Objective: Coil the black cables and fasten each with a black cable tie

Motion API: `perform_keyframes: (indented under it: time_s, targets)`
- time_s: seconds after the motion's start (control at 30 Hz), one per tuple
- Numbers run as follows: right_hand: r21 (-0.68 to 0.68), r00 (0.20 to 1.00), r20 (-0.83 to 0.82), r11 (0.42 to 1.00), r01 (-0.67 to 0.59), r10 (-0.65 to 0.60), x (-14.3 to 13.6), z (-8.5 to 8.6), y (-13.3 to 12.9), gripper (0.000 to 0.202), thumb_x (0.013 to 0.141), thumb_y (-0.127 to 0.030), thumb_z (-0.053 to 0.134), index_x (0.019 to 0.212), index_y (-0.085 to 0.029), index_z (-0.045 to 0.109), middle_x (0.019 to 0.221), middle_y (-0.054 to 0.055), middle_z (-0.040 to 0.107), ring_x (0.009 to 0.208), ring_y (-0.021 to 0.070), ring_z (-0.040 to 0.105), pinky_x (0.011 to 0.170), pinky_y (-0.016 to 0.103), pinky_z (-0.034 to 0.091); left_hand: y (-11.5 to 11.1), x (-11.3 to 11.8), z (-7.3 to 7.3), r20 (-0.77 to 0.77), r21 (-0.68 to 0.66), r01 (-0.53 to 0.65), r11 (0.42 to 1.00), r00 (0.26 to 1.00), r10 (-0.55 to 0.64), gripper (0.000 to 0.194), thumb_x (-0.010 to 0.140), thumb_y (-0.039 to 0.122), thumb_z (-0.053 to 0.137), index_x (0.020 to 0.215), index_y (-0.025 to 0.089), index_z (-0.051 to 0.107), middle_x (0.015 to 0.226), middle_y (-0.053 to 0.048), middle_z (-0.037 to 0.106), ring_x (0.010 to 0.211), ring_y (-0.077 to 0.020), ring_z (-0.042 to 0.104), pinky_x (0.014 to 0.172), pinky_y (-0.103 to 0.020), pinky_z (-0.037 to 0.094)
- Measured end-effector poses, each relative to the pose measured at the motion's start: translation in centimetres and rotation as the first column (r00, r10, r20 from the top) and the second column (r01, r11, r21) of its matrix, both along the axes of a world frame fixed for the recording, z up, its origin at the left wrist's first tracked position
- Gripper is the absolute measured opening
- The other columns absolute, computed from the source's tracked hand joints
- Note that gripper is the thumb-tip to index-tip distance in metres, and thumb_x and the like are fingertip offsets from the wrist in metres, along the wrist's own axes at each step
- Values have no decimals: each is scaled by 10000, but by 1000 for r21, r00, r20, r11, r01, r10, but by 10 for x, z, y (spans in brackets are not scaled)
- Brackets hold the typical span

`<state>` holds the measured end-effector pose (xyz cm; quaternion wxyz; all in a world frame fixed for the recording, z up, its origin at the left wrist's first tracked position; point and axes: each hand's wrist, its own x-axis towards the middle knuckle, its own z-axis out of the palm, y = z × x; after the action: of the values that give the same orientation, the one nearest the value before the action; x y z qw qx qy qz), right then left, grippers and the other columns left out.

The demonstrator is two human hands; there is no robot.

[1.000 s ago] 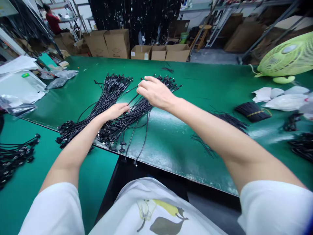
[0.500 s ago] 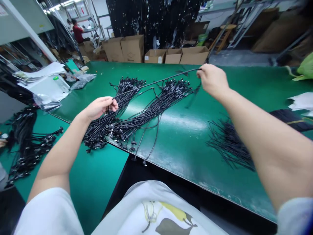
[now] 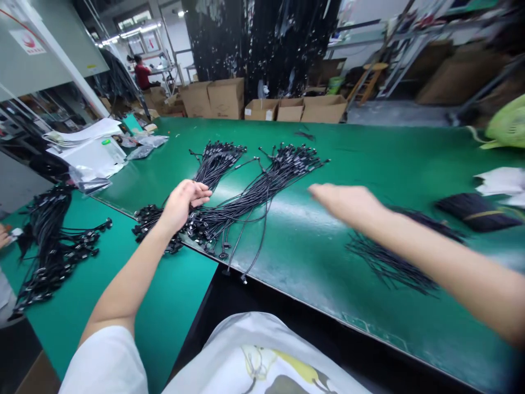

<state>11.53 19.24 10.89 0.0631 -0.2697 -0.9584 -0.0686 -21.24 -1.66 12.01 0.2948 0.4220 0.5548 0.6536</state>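
So the big thing here is the green counter (image 3: 303, 241). Behind it there's a row of cardboard boxes, a tall pair (image 3: 225, 98) and some low ones (image 3: 324, 110); can't make out what's inside any of them. On the counter are two fanned bunches of black cables, left bunch (image 3: 215, 164) and right bunch (image 3: 262, 191), side by side, plus a pile of loose black strands (image 3: 391, 262) and a banded bundle (image 3: 471, 212) off to the right. Left hand (image 3: 186, 198) is over the left bunch, grip half curled; can't tell if it's got a cable. Right hand (image 3: 342, 201) is blurry above the counter, no cable visible, grip unclear too. My guess: mid-sorting, between cables. Next move probably calls for freeing one strand without snagging the little plugs (image 3: 245, 279).
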Motion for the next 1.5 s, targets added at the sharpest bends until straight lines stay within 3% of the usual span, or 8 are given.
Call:
perform_keyframes:
  time_s: [0.17,0.3,0.47,0.7,0.87,1.13,1.37,1.5]
  targets:
    - [-159,967,143,969,-189,212,-22,6,-109,239,980,-247,386,994,-163,609,850,71,648,641,144,585,494,261,193,12,102,-36,-451,-271,239,932,824,-342,240,935,353,460,991,188,625,849,-36,656,814,-154,605,835,-303,472]
    - [-120,998,16,991,-64,66,-7,20,-98,329,986,-390,402,947,-156,631,893,77,659,711,158,603,509,254,194,3,133,-42,16,-344,566,749,802,-598,348,952,429,432,1048,149,615,539,66,407,477,-88,391,554,-232,418]
    - [-248,965,-253,960,-127,63,51,-2,-48,367,921,-511,501,1013,-186,644,941,53,683,776,162,617,610,239,359,-12,111,-30,468,-256,790,558,606,-643,296,895,362,592,958,85,679,464,97,299,401,-39,245,461,-176,383]
    - [-165,907,-413,973,-160,80,88,-46,-53,379,1001,-394,331,1042,-177,640,882,64,676,767,166,620,673,265,410,-15,92,-12,795,100,327,940,542,-273,235,972,199,442,1063,93,630,543,70,368,407,-24,349,386,-68,334]
    - [101,971,-169,983,-155,170,73,-47,-85,391,988,-289,349,766,-168,648,635,32,606,515,124,487,565,279,281,4,102,-27,720,-13,316,949,661,-210,240,971,187,444,880,77,637,564,35,442,501,-66,483,531,-178,479]
    - [-38,968,-236,996,79,-86,98,-41,-38,392,986,-349,325,937,-184,677,874,58,697,696,165,587,553,267,306,-25,77,-24,807,76,369,926,523,-275,270,976,168,418,1033,5,625,435,111,273,321,-24,298,359,-112,310]
    - [-54,990,-114,996,75,-81,76,-41,-61,375,962,-310,342,844,-162,666,780,69,678,573,142,539,526,269,233,-20,82,-28,693,-1,213,977,705,-152,176,931,226,548,1018,105,641,532,89,457,431,-18,452,621,-172,486]
    - [-279,966,-59,925,-257,251,50,-26,-106,326,941,-275,413,719,-163,624,661,34,637,529,115,510,534,261,239,-9,112,-43,299,-128,319,939,915,-270,275,852,392,650,964,142,670,952,-74,681,882,-166,644,831,-291,505]
